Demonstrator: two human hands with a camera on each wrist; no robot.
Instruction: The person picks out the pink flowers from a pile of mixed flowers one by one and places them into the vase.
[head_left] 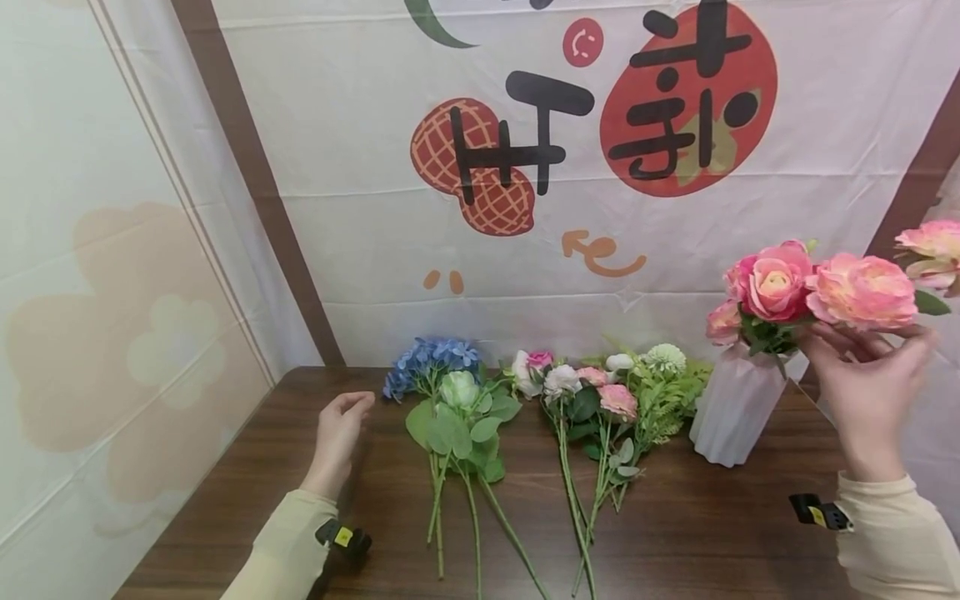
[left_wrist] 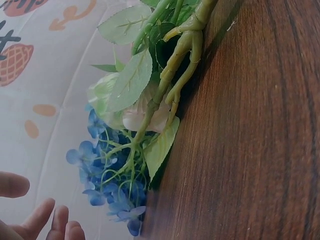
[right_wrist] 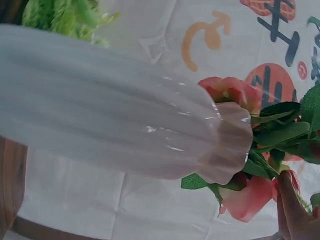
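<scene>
In the head view, a white fluted vase (head_left: 738, 408) stands at the right of the table with pink flowers (head_left: 776, 283) in its mouth. My right hand (head_left: 873, 387) is beside that mouth, fingers bent around the stem area under a large pink flower (head_left: 862, 292); the blooms partly hide the grip. Fingertips (right_wrist: 287, 192) touch the greenery just past the rim in the right wrist view. My left hand (head_left: 341, 437) hovers over the table's left side, loosely bent and holding nothing. Nearest to it are a blue hydrangea (head_left: 431, 362) and a pale green rose (head_left: 459, 389).
White and pink flowers (head_left: 618, 402) and a leafy green sprig (head_left: 667, 400) lie mid-table, stems toward me. Another pink bloom (head_left: 933, 250) sticks out at the right edge. A printed cloth (head_left: 360, 250) hangs behind the brown wooden table (head_left: 247, 500).
</scene>
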